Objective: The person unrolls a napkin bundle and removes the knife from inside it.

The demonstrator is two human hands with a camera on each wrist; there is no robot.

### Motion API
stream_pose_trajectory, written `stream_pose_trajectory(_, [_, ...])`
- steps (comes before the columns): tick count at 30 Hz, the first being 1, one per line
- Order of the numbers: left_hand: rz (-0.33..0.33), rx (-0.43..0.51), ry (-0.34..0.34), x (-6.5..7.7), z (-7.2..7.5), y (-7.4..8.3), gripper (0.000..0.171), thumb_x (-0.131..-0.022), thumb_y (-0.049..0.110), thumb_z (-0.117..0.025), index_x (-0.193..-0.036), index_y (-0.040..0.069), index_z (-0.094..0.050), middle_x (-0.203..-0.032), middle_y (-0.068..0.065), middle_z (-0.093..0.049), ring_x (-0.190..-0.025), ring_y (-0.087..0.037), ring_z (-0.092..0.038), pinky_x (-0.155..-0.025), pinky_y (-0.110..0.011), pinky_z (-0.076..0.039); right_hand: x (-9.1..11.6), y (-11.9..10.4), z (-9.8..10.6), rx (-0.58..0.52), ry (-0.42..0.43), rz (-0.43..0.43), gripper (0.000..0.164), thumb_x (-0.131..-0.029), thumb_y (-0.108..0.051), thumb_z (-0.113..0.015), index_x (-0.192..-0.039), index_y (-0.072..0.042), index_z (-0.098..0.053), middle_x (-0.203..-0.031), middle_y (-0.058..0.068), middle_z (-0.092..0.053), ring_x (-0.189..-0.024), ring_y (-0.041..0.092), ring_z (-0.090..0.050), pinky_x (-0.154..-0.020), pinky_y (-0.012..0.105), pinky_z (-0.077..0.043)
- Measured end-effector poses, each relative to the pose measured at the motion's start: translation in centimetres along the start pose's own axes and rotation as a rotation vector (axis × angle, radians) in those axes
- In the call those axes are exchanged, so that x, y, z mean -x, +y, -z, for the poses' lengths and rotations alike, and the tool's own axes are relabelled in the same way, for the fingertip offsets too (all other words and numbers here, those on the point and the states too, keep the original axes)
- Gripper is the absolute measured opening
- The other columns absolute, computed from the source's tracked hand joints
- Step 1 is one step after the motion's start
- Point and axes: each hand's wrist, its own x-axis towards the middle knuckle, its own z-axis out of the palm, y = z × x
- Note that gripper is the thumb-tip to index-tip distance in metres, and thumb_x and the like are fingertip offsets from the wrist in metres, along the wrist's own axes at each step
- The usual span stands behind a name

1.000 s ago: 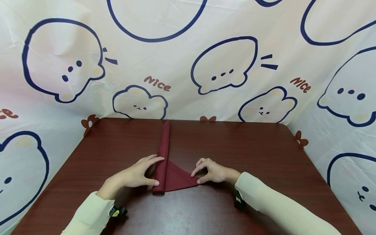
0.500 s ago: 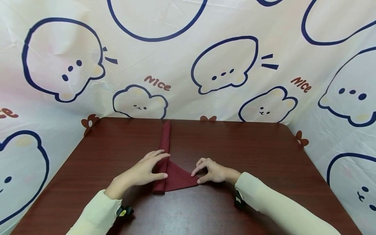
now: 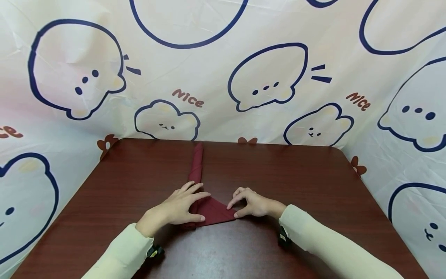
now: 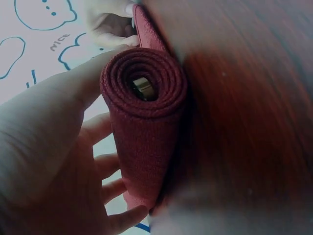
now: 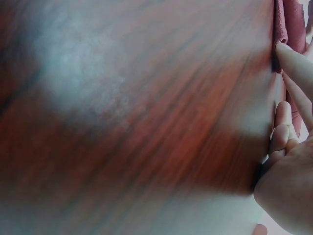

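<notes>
A dark red cloth [image 3: 196,166] lies on the table, mostly rolled into a long tube pointing away from me. Its loose end [image 3: 218,212] spreads flat to the right as a triangle. My left hand [image 3: 177,208] lies over the near part of the tube, fingers spread and fairly straight, thumb reaching onto the triangle. In the left wrist view the tube's end [image 4: 142,142] shows coiled layers, with a shiny gold-coloured piece [image 4: 145,89] inside the hollow. My right hand [image 3: 254,203] pinches the triangle's tip between thumb and index finger, close to the tabletop.
The brown wood-grain table [image 3: 278,166] extends around the cloth on every side. Behind it and at both sides hangs a white curtain [image 3: 216,77] with cartoon outlines. Black wrist straps [image 3: 155,251] show below both cuffs.
My left hand has shifted to the right over the tube, its thumb now past the tube onto the flat triangle. The right hand stays at the tip.
</notes>
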Motion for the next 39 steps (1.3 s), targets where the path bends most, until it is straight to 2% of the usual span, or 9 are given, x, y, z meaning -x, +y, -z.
stream_pose_trajectory(11, [-0.022,0.02,0.017,0.6,0.5,-1.1,0.075,-0.081,0.045,-0.082,-0.146,0.022,-0.054,-0.163,-0.014,-0.034,-0.151,-0.046,-0.024,-0.107,-0.075,-0.032,-0.2,0.1,0.1,-0.013,-0.005,0.005,0.025,-0.084,-0.014,-0.082,-0.109,-0.014,-0.079,-0.112,0.005,-0.059,-0.107,0.011,-0.046,-0.098,0.033,-0.039])
stream_pose_trajectory(19, [-0.004,0.062,0.017,1.1,1.2,-1.8,0.079,-0.08,0.044,-0.084,-0.148,0.023,-0.051,-0.165,-0.013,-0.03,-0.151,-0.048,-0.021,-0.107,-0.079,-0.029,-0.1,0.1,0.3,-0.026,-0.01,-0.021,0.025,-0.084,-0.013,-0.082,-0.109,-0.014,-0.079,-0.112,0.005,-0.056,-0.108,0.012,-0.045,-0.098,0.037,-0.037])
stream_pose_trajectory(26, [0.015,0.088,0.019,1.5,1.6,-2.3,0.079,-0.08,0.042,-0.084,-0.149,0.023,-0.051,-0.166,-0.011,-0.03,-0.151,-0.048,-0.021,-0.108,-0.078,-0.028,-0.2,0.0,0.3,-0.026,-0.012,-0.018,0.026,-0.084,-0.013,-0.081,-0.11,-0.013,-0.079,-0.113,0.005,-0.057,-0.108,0.012,-0.045,-0.099,0.037,-0.037])
stream_pose_trajectory(39, [0.053,0.096,-0.001,3.3,2.7,-4.2,0.083,-0.078,0.042,-0.085,-0.15,0.022,-0.048,-0.164,-0.016,-0.031,-0.148,-0.047,-0.026,-0.105,-0.077,-0.032,-0.2,0.0,0.1,-0.017,-0.01,-0.025,0.026,-0.084,-0.012,-0.081,-0.109,-0.013,-0.079,-0.114,0.006,-0.057,-0.109,0.012,-0.045,-0.1,0.036,-0.037])
